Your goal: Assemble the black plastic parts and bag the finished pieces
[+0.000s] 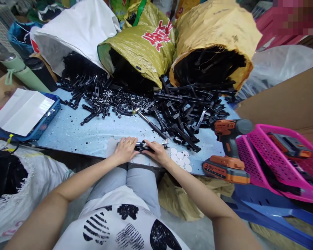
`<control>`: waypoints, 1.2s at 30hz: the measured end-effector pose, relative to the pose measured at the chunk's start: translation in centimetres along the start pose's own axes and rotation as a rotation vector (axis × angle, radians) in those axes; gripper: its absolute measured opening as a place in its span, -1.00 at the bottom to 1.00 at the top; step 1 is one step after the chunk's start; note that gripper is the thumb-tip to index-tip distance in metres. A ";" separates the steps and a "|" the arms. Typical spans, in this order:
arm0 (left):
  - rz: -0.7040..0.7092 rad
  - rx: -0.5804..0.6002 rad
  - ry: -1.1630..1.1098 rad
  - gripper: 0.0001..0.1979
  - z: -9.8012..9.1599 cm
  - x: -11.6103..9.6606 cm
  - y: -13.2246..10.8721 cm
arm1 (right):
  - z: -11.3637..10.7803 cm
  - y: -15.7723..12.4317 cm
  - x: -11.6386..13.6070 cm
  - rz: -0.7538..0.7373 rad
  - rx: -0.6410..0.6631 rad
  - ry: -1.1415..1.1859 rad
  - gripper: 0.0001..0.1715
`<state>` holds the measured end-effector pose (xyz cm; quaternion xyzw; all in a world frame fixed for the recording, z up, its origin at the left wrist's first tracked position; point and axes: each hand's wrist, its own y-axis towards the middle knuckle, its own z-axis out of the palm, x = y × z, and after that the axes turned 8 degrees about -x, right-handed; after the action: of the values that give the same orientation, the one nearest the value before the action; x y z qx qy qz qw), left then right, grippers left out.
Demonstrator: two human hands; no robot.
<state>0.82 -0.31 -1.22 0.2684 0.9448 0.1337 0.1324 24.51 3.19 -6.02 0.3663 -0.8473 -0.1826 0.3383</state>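
My left hand (125, 150) and my right hand (158, 151) rest at the near edge of the light blue table (75, 132). Together they grip a small black plastic part (143, 146) held flat between them, fingers closed on its ends. A ring shows on my left hand. Several white round discs (182, 158) lie just right of my right hand. A long black rod with a pale tip (149, 122) lies just beyond the hands.
Heaps of black plastic parts (182, 111) spill from a white sack (75, 31), a yellow-green sack (143, 45) and a tan sack (216, 31). An orange cordless drill (228, 152) stands right, by a pink basket (279, 163). A blue tray (45, 119) holds white sheets left.
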 end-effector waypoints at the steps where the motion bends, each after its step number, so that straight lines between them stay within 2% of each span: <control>1: 0.006 0.057 -0.024 -0.48 0.3 -0.4 0.7 | 0.2 -0.2 0.0 -0.016 -0.015 -0.011 -0.35; 3: 0.022 0.121 -0.074 -0.45 0.7 -0.7 1.7 | 0.1 -0.3 -0.1 -0.080 0.001 -0.021 -0.36; 8: 0.064 0.166 -0.134 -0.43 1.0 -0.2 1.9 | -1.2 0.8 -1.3 -0.263 0.188 -0.017 -0.42; 13: -0.070 0.157 -0.078 -0.53 1.3 -1.0 1.7 | -1.5 0.9 -2.0 -0.208 0.153 -0.059 -0.40; 16: -0.085 0.160 -0.104 -0.54 1.6 -1.4 1.7 | -1.4 0.9 -2.3 -0.251 0.184 -0.045 -0.40; 19: -0.161 0.139 -0.107 -0.56 1.6 -1.6 1.8 | -1.5 1.3 -2.7 -0.270 0.179 -0.078 -0.42; 21: -0.181 0.136 -0.111 -0.58 1.6 -1.7 1.9 | -1.6 1.5 -2.9 -0.335 0.197 -0.064 -0.45; 26: -0.144 0.137 -0.091 -0.57 1.3 -1.7 1.9 | -1.7 1.6 -2.9 -0.324 0.196 -0.091 -0.46; 29: -0.098 0.146 -0.084 -0.55 1.2 -1.6 1.9 | -1.7 1.7 -3.0 -0.405 0.282 -0.037 -0.49; 33: -0.090 0.157 -0.064 -0.53 1.1 -1.6 1.9 | -1.8 1.8 -3.4 -0.336 0.235 -0.057 -0.44; 36: -0.059 0.163 -0.081 -0.53 0.9 -1.7 1.9 | -1.8 1.5 -2.8 -0.392 0.302 -0.027 -0.48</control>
<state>3.34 0.48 -1.16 0.2554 0.9539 0.0415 0.1519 26.39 6.15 -5.16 0.5678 -0.7821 -0.1210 0.2264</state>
